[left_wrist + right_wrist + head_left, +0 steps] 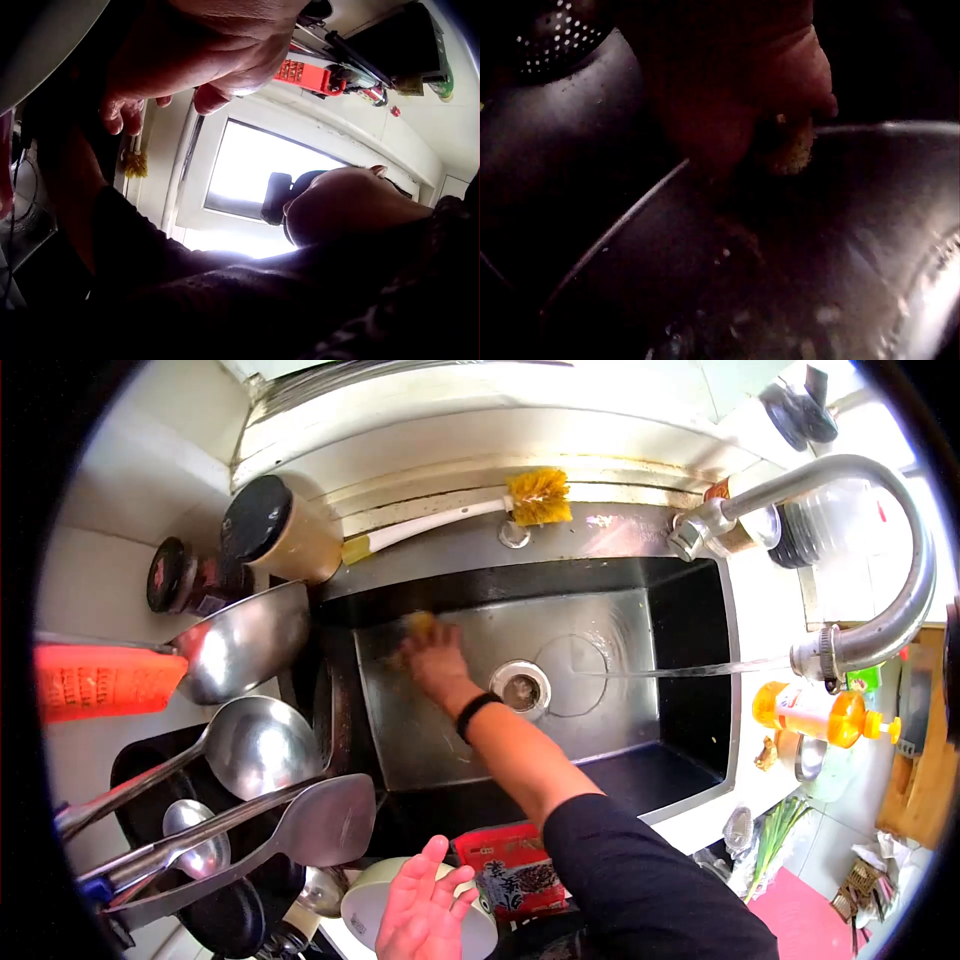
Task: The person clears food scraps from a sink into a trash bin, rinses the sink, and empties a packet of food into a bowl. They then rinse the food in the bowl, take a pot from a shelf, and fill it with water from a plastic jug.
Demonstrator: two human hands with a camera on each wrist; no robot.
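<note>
I view the right hand [437,662] pinching a sponge [421,624] in the sink [430,745]; left hand [425,910] loosely spread near a bowl [364,906].

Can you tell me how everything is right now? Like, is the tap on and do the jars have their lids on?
Tap: on, water running
Sink: wet
Sponge: held down in the sink
Right hand: holding the sponge
Left hand: open, holding nothing
Brush: lying along the sink's back edge
Big jar: lid on
Small jar: lid on
Orange bottle: pump top on
</note>
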